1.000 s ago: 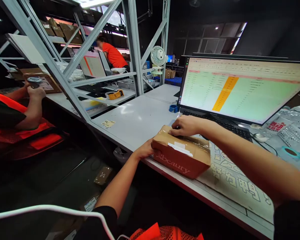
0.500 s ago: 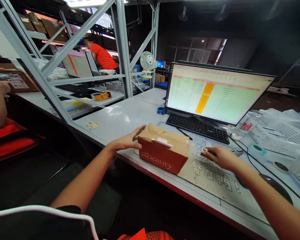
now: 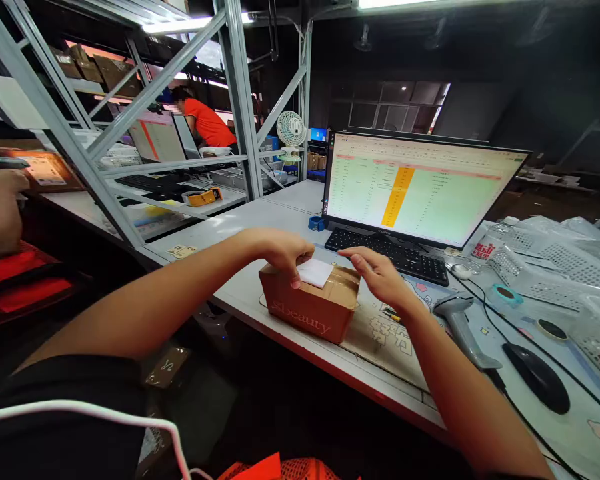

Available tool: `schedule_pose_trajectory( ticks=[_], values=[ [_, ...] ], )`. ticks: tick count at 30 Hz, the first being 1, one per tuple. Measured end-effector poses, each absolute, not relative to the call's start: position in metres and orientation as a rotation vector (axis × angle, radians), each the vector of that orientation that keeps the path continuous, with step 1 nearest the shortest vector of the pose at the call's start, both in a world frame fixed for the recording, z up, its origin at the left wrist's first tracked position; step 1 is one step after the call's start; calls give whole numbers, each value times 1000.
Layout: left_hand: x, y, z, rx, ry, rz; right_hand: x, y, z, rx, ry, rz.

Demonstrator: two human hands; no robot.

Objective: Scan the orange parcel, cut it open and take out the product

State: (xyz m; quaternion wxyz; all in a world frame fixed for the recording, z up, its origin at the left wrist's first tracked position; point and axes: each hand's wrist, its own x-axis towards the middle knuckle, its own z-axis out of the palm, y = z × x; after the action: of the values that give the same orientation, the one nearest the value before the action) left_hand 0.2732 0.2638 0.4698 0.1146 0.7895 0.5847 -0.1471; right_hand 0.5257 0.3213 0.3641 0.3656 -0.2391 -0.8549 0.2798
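A small brown cardboard box [image 3: 307,315] with "beauty" printed on its front stands at the desk's front edge. Clear tape shines on its top. A white paper slip [image 3: 316,272] lies over the box top. My left hand [image 3: 286,255] is closed at the slip's left side, thumb at the box's front top edge, and seems to pinch the paper. Just above the box's right end is my right hand [image 3: 377,275], fingers stretched out, holding nothing that I can see. A small yellow and black tool [image 3: 393,315], perhaps a cutter, lies on the mat below it.
Behind the box stand a black keyboard [image 3: 390,253] and a monitor [image 3: 420,190]. To the right lie a grey barcode scanner [image 3: 460,327], a black mouse [image 3: 536,377] and white baskets [image 3: 545,267]. A metal rack post [image 3: 243,100] rises at left. A co-worker in orange [image 3: 207,123] bends beyond it.
My left hand moved from the box's left side onto its top. My right hand left the small tool on the mat and came to the box. More of the white slip shows.
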Motion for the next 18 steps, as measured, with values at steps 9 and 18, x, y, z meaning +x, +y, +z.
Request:
schedule_pose_trajectory(
  ticks=[9,18],
  values=[
    [260,187,358,2922,1853,489,511,344,358,-644,-2367,1079],
    [240,169,347,2672,1514,786,497,326,381,-914,-2482,220]
  ],
)
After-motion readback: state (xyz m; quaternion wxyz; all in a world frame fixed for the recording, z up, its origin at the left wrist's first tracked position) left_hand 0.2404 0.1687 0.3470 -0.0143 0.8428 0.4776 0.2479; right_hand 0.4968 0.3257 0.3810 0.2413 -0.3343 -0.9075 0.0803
